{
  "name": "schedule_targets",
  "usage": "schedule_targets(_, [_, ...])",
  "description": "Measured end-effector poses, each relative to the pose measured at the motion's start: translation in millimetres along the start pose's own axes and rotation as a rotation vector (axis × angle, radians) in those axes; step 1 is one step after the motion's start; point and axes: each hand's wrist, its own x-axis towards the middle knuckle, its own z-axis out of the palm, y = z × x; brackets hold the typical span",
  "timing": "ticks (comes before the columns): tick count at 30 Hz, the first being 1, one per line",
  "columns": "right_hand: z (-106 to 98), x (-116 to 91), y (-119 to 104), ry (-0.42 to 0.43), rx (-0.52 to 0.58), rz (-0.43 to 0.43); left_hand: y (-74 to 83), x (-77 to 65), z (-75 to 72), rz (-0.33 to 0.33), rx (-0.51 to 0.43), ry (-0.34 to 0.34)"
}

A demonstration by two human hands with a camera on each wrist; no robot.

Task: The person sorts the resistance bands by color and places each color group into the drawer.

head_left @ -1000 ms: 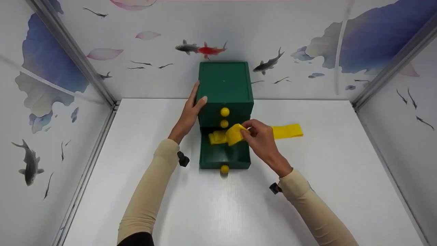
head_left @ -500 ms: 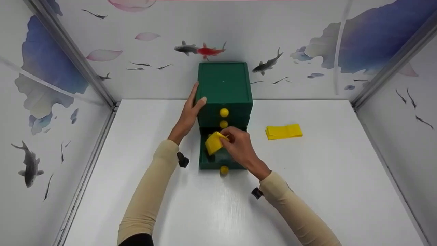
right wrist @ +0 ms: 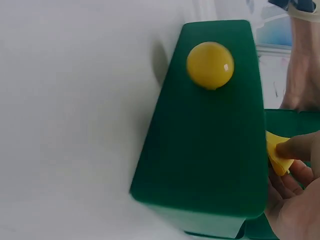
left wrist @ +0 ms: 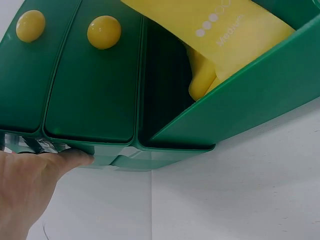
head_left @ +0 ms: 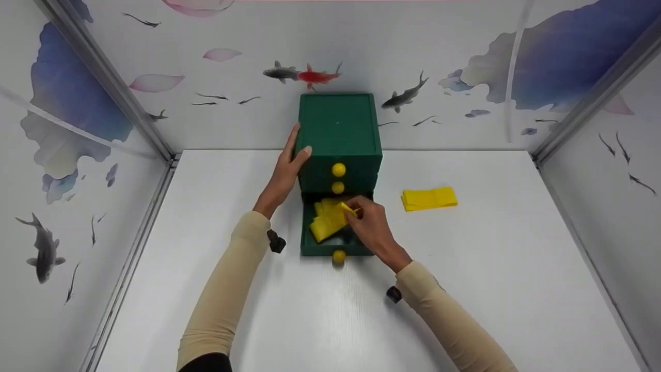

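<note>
A green drawer cabinet (head_left: 338, 124) with round yellow knobs stands by the back wall, its bottom drawer (head_left: 316, 250) pulled out. My left hand (head_left: 281, 178) rests against the cabinet's left side, fingers straight along it and thumb at the top edge. Over the drawer, my right hand (head_left: 373, 227) pinches one end of a folded yellow resistance band (head_left: 326, 228). "Medium" is printed on this band in the left wrist view. Another folded yellow piece (left wrist: 200, 75) lies beneath it inside the drawer, partly hidden.
On the white table (head_left: 496, 268), right of the cabinet, lies another folded yellow band (head_left: 429, 199). Patterned white panels surround the table at the back and both sides. Two upper drawers, with knobs (head_left: 339, 169), are closed.
My right hand has brought a yellow band leftward from beside the table band into the drawer, then lowered it and shifted slightly right. The left hand has stayed on the cabinet.
</note>
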Motion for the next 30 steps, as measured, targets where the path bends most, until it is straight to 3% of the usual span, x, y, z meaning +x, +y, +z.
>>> schedule_targets(10, [-9.3, 0.6, 14.9, 0.097, -0.202, -0.008, -1.3, 0.7, -0.3, 0.017, -0.048, -0.020])
schedule_targets(17, [-13.0, 0.0, 22.2, 0.118, -0.314, 0.035, 0.4, 0.3, -0.4, 0.005, -0.033, -0.016])
schedule_targets(23, [-15.7, -0.8, 31.7, 0.114, -0.326, 0.080, 0.4, 0.2, -0.3, 0.002, -0.038, -0.014])
schedule_targets(30, [-32.0, -0.6, 44.7, 0.124, -0.236, 0.103, -0.9, -0.2, -0.1, 0.018, -0.033, -0.015])
